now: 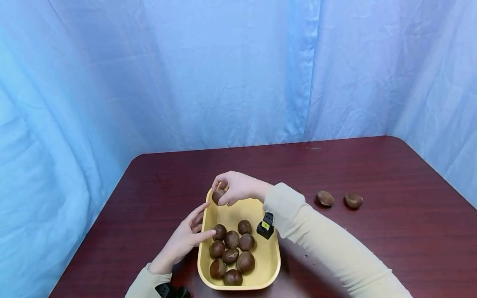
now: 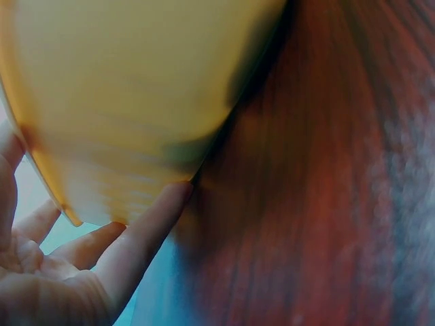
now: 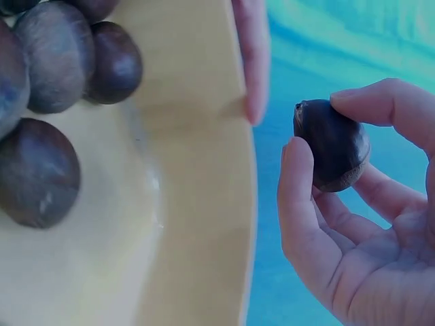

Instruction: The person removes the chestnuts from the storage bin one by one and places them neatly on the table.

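Note:
A yellow plastic tray with rounded corners holds several brown chestnuts, grouped toward its near end. My left hand grips the tray's left side, thumb over the rim and fingers against the outer wall. Between thumb and fingertips, my right hand pinches one chestnut above the far left corner of the tray. In the right wrist view this chestnut is clear of the rim, and a finger of the left hand shows beyond the tray wall.
Two brown chestnut-like pieces, one rounded and one hollow-looking, lie on the dark red table right of the tray. Small crumbs are near the right sleeve. Light blue curtains surround the table's back and sides.

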A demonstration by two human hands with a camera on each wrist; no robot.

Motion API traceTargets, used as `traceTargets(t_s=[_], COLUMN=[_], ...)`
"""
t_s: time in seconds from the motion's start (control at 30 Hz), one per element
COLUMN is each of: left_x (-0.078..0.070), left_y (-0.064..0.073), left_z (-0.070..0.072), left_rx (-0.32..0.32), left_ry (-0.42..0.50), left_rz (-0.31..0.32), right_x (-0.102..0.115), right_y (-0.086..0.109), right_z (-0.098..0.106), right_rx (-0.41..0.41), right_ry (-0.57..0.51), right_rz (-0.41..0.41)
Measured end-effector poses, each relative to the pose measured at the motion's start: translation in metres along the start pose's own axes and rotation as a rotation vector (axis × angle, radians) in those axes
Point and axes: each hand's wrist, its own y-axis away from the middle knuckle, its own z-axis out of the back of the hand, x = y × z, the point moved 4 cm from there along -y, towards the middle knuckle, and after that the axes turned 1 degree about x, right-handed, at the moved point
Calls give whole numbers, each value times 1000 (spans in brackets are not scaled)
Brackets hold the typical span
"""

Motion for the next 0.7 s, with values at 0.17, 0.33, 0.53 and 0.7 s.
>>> traceTargets(t_s=[0.17, 0.33, 0.53, 0.7], left_x=[1, 1, 1, 1], left_y=[-1, -1, 0, 0], left_z=[0, -1, -2, -1], left_rx=[-5, -4, -8, -14], left_ry=[-5, 2, 11, 1], left_rz=[8, 11, 6, -4], right_x=[7, 4, -19, -40], right_y=[11, 27, 46, 59], right_z=[11, 22, 31, 39], right_rx=[-7, -39, -75, -106], right_ry=[62, 146, 177, 198], right_rz=[57, 148, 159, 160])
